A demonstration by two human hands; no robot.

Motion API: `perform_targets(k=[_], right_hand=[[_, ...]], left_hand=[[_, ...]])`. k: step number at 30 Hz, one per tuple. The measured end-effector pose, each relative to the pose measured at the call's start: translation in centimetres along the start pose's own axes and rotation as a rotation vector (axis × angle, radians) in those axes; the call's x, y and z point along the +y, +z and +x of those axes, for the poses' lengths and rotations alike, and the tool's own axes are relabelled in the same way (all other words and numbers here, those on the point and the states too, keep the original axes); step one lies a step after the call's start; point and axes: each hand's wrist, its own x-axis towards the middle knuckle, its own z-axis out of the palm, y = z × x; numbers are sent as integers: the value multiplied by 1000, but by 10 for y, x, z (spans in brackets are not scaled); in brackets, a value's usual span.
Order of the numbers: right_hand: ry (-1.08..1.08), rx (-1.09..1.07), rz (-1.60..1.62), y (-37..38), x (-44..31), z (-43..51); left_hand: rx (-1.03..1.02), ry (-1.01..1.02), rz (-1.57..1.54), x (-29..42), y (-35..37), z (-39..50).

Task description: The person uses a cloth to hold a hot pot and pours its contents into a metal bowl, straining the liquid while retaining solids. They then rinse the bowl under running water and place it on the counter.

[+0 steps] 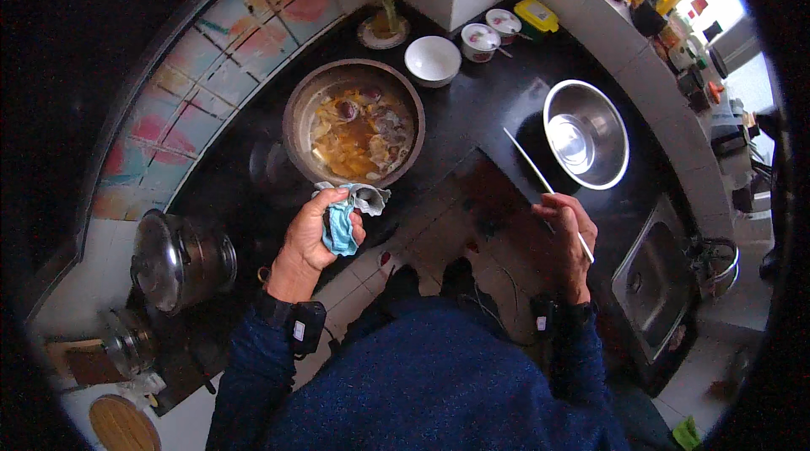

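My left hand (319, 229) grips a folded blue and grey cloth (342, 229) at the near rim of a round, deep cooking pot (293, 125). Whether a handle lies inside the cloth cannot be seen. Brownish broth with orange and pale pieces and a few dark purplish chunks (347, 110) fills the pot's lower part. In my right hand (569, 226) is a slender white stick, likely a chopstick or a pair (528, 157), its tip pointing up and left. Just beyond that hand, a shiny steel bowl (619, 153) stands on the black countertop (468, 115), with nothing seen in it.
A white bowl (433, 60), two lidded flowered jars (479, 41) with spoons and a yellow-lidded box (536, 15) line the back. A sink (652, 286) is at right, a lidded steel pot (168, 261) at left. Bottles and jars (683, 58) crowd the windowsill.
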Motion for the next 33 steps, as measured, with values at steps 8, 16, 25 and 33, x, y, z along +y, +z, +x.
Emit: perform_targets(k=[8,16,25,33], right_hand=[[-24,112,89,-61,3,23],[-181,93,41,-87,12,38],[-360,30,-143,-108,28,47],[-121,-40,142,-115,28,40]], left_hand=[[7,-65,36,-47,80,39],[-50,-114,93,-84,130,77],[-63,-201,162,-99,167,110],[-20,-222,218,-101,186,126]])
